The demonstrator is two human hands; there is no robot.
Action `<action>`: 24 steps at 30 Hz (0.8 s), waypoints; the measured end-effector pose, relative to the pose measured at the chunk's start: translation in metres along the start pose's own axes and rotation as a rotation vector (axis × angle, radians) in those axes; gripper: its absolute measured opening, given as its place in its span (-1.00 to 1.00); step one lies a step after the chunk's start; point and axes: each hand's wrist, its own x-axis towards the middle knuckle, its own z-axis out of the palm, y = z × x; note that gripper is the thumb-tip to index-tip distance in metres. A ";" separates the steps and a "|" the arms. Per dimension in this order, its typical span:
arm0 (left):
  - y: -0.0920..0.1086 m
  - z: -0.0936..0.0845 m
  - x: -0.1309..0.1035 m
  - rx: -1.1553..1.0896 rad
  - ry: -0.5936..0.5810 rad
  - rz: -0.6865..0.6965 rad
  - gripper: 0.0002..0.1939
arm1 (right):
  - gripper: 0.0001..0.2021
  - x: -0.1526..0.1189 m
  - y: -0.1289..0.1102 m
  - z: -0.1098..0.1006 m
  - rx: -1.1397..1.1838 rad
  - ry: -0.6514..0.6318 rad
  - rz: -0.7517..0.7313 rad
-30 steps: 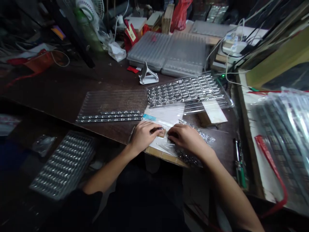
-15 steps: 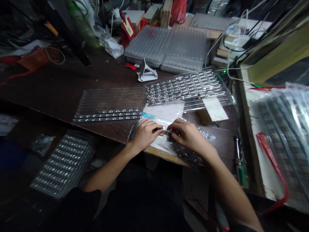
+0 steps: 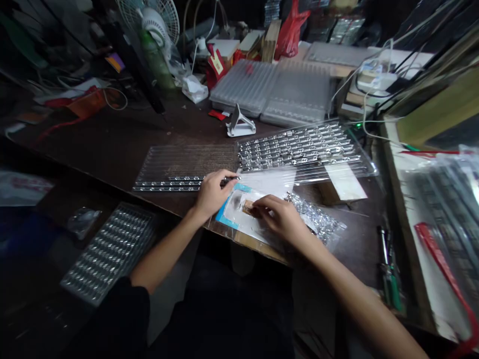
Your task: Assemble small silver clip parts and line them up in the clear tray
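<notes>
My left hand (image 3: 213, 193) is at the right end of a clear ribbed tray (image 3: 187, 158), thumb and forefinger closed on a small shiny metal part (image 3: 238, 177). Rows of similar parts (image 3: 181, 185) lie along the tray's near edge. My right hand (image 3: 281, 215) has its fingertips together at a small wooden block (image 3: 247, 206) on a white sheet with blue edges (image 3: 229, 219). Those fingers hide whatever they grip. Beside this hand, a clear plastic bag (image 3: 324, 219) holds many small shiny parts.
A filled clear tray (image 3: 299, 144) leans on a white-topped block (image 3: 346, 182). Behind stand a white stand (image 3: 240, 124) and stacked clear trays (image 3: 295, 92). Green-handled tools (image 3: 391, 279) lie at right. More filled trays (image 3: 108, 249) sit low at left.
My left hand has moved left and away from the wooden block to the tray's right end. My right hand has come left onto the block. The view has shifted slightly.
</notes>
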 end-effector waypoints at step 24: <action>-0.041 -0.032 0.023 0.424 -0.244 0.050 -0.84 | -0.83 0.002 -0.023 0.007 -0.592 -0.284 -0.206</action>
